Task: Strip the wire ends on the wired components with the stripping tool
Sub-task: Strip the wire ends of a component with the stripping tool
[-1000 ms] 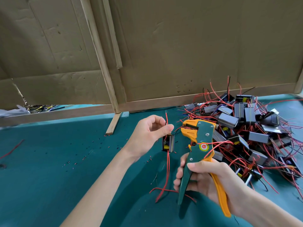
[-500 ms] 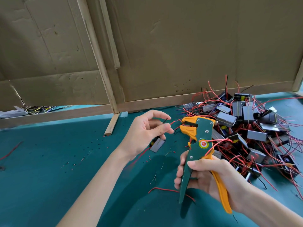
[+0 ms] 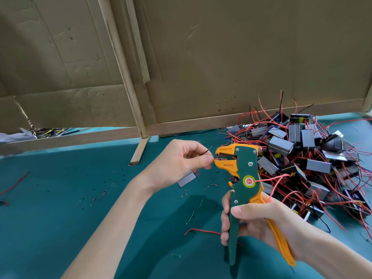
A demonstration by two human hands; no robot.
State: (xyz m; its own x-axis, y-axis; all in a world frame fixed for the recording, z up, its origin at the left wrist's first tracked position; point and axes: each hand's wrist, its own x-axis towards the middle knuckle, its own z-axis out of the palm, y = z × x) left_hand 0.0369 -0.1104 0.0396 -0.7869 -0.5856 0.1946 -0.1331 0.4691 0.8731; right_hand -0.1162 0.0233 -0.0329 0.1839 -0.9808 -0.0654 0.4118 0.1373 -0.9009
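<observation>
Your left hand (image 3: 181, 164) pinches a red wire (image 3: 215, 158), its end in the stripper's (image 3: 244, 178) orange mouth. The component (image 3: 186, 179) hangs just left of the stripper. Your right hand (image 3: 259, 224) grips the stripper's handles, fingers curled. The pile (image 3: 302, 158) lies to its right.

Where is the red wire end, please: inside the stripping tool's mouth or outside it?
Inside: the red wire end, pinched by the left hand, reaches between the parted orange jaws of the stripping tool.

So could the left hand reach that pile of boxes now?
Probably not easily: the left hand pinches a wire, and the tool stands between it and the pile.
</observation>
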